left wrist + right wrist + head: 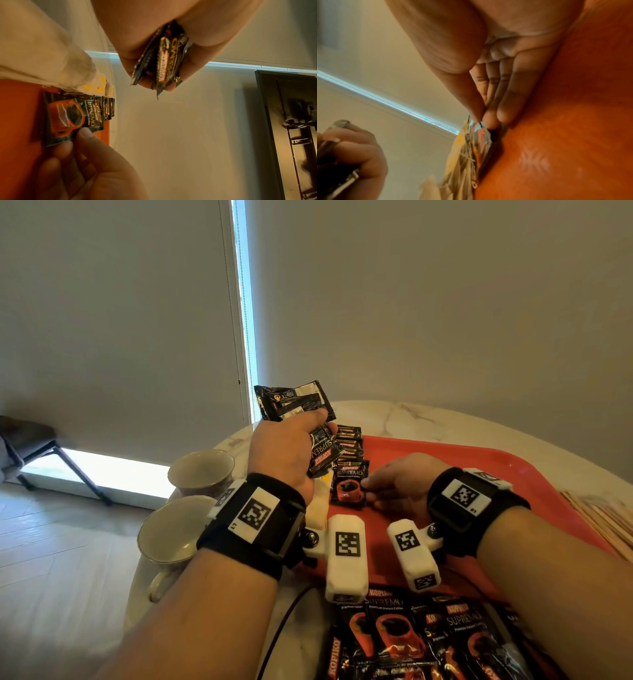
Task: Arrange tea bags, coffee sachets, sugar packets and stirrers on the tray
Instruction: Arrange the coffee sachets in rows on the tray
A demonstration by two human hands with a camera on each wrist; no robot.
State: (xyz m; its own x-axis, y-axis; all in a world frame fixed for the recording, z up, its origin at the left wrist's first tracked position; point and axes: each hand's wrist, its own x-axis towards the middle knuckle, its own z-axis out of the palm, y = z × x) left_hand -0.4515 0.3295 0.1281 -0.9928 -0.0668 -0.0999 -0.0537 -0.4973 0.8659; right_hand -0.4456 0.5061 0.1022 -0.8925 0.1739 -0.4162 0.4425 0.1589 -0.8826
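The left hand (284,453) is raised above the tray's left edge, fingers curled round a bunch of sachets (301,419), clamped tight; the left wrist view shows the bunch (164,58) pinched between thumb and fingers. The right hand (400,487) lies low on the red tray (479,474), its fingertips (85,133) pinching the near edge of one sachet (348,487) that lies flat on the tray. This sachet is the nearest of a row (349,443) of overlapping sachets running away along the tray's left side. Tea bags (96,85) with yellow tags lie just left of the row. The two hands are apart. On the marble worktop (428,416), more sachets (421,638) are heaped in front of the tray, two cups (202,470) stand to its left, and stirrers (603,518) lie to its right.
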